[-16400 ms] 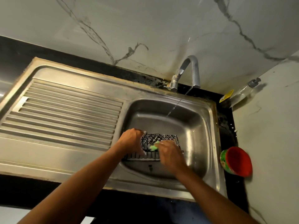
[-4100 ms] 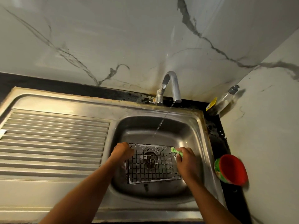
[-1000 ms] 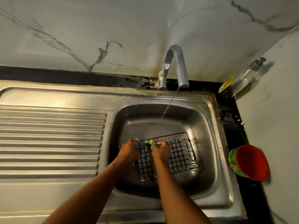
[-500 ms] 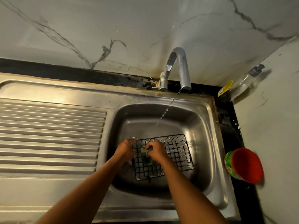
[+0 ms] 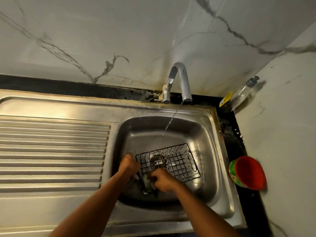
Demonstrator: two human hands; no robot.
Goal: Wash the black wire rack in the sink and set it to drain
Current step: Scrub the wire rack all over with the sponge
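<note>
The black wire rack [image 5: 177,161] lies tilted in the steel sink basin [image 5: 206,139], over the drain. My left hand [image 5: 128,165] grips the rack's left edge. My right hand [image 5: 161,179] holds a green scrubber [image 5: 147,181] against the rack's near left corner. The near part of the rack is hidden under both hands. A thin stream of water runs from the tap [image 5: 179,81] into the back of the basin.
A ribbed steel draining board [image 5: 51,151] lies left of the basin. A red and green cup [image 5: 248,173] lies on its side on the black counter at right. A clear soap bottle [image 5: 239,94] leans in the back right corner.
My right hand has slid with the scrubber from the rack's far left edge toward its near left corner. The left hand keeps its hold on the left edge.
</note>
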